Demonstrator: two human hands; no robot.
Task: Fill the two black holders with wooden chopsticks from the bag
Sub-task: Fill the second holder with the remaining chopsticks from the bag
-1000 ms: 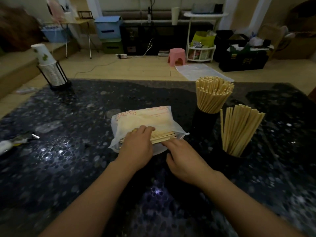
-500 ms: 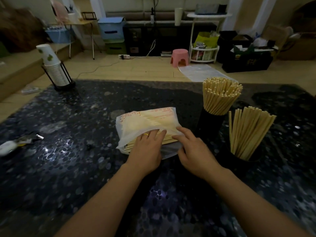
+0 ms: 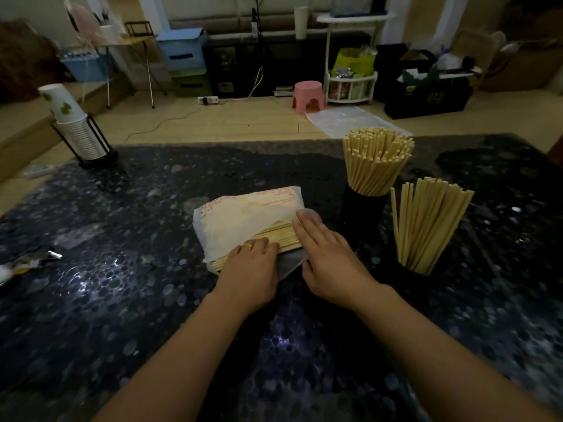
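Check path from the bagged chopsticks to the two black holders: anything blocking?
Nothing visible on the table between. The bag lies just left of the holders, but both holders already stand packed with chopsticks, leaving little room.
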